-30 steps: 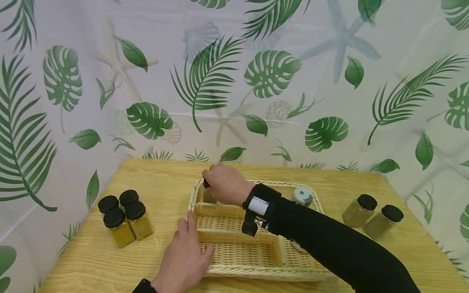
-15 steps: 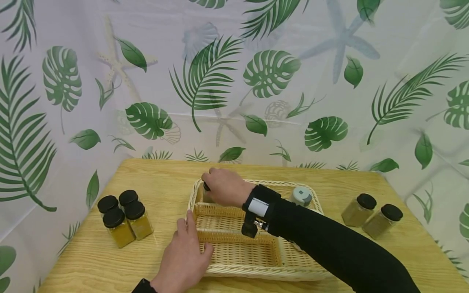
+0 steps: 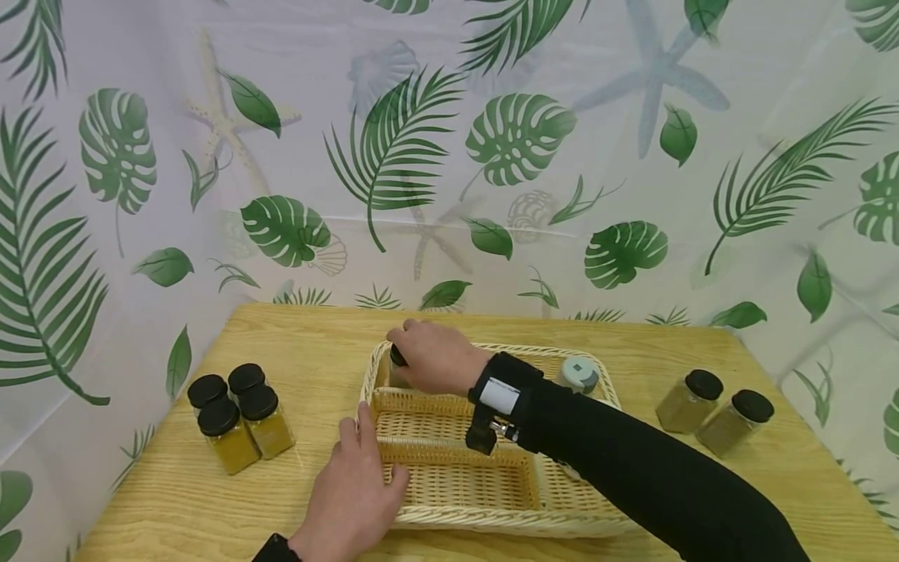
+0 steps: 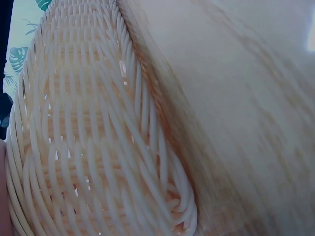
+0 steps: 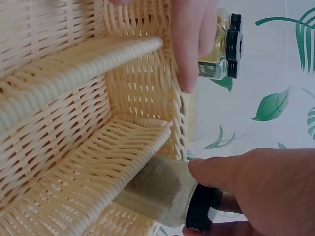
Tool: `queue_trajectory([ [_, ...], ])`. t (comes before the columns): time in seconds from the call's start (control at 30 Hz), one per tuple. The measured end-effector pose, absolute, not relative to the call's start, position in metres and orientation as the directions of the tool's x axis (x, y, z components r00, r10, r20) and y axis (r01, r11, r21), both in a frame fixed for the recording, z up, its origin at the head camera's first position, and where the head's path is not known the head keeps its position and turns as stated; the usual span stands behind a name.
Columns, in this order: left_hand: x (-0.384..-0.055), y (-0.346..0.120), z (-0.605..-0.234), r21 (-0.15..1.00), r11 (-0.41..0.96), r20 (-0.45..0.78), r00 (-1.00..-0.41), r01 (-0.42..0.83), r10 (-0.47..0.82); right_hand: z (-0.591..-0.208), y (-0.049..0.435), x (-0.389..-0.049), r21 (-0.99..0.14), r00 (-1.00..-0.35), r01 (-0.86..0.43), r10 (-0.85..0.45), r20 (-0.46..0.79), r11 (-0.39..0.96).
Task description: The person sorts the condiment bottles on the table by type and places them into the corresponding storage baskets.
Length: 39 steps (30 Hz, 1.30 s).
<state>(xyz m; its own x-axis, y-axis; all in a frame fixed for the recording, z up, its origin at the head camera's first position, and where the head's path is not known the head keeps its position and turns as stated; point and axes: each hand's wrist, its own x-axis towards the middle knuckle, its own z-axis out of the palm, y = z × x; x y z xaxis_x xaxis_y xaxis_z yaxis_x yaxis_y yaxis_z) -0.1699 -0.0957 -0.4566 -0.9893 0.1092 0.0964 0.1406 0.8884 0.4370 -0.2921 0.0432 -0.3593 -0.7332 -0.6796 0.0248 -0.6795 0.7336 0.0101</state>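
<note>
A pale wicker basket (image 3: pixel 456 519) with several compartments sits on the wooden table. My right hand (image 3: pixel 438 359) grips a spice jar (image 5: pixel 162 189) by its black lid. In the right wrist view, the jar's body, with greyish-brown powder, stands inside the back left compartment, partly behind a woven divider (image 5: pixel 83 196). My left hand (image 3: pixel 358 488) holds the basket's left rim, thumb on the inner side and fingers outside. The left wrist view is mostly filled by the basket's woven side (image 4: pixel 88 128).
Several black-lidded jars (image 3: pixel 235 449) with yellow contents stand together on the left. Two brownish jars (image 3: pixel 684 410) are on the right of the table (image 3: pixel 302 336). A pale-lidded container (image 3: pixel 579 375) stands in the basket's back right. My right sleeve (image 3: pixel 632 468) covers part of the basket.
The right hand dips slightly with the jar at first, then stays almost in place. The left hand and the basket have not moved.
</note>
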Motion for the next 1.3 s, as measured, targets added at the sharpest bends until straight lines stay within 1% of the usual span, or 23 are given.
queue_trajectory([
  [0.2, -0.17, -0.095, -0.456, 0.44, 0.887, 0.092, -0.99, 0.137, 0.107, -0.35, 0.052, -0.291, 0.012, -0.762, -0.647, -0.647, -0.006, 0.762],
  [0.47, -0.17, -0.095, -0.455, 0.454, 0.883, 0.062, -0.993, 0.117, 0.1, -0.329, 0.075, -0.284, 0.076, -0.81, -0.587, -0.582, -0.078, 0.806],
  [0.6, -0.17, -0.096, -0.456, 0.462, 0.881, 0.042, -0.995, 0.102, 0.093, -0.315, 0.093, -0.278, 0.111, -0.822, -0.569, -0.563, -0.079, 0.815],
  [0.7, -0.169, -0.096, -0.457, 0.458, 0.882, 0.048, -0.994, 0.108, 0.097, -0.304, 0.113, -0.27, 0.125, -0.832, -0.554, -0.552, -0.053, 0.823],
  [0.97, -0.172, -0.096, -0.453, 0.46, 0.878, 0.077, -0.991, 0.132, 0.109, -0.278, 0.18, -0.255, 0.07, -0.872, -0.485, -0.488, 0.042, 0.872],
  [1.1, -0.171, -0.096, -0.453, 0.459, 0.879, 0.063, -0.992, 0.129, 0.113, -0.274, 0.213, -0.25, 0.059, -0.9, -0.431, -0.434, 0.044, 0.9],
  [1.3, -0.17, -0.094, -0.454, 0.463, 0.878, 0.035, -0.992, 0.122, 0.119, -0.271, 0.259, -0.242, 0.04, -0.939, -0.343, -0.344, 0.017, 0.939],
])
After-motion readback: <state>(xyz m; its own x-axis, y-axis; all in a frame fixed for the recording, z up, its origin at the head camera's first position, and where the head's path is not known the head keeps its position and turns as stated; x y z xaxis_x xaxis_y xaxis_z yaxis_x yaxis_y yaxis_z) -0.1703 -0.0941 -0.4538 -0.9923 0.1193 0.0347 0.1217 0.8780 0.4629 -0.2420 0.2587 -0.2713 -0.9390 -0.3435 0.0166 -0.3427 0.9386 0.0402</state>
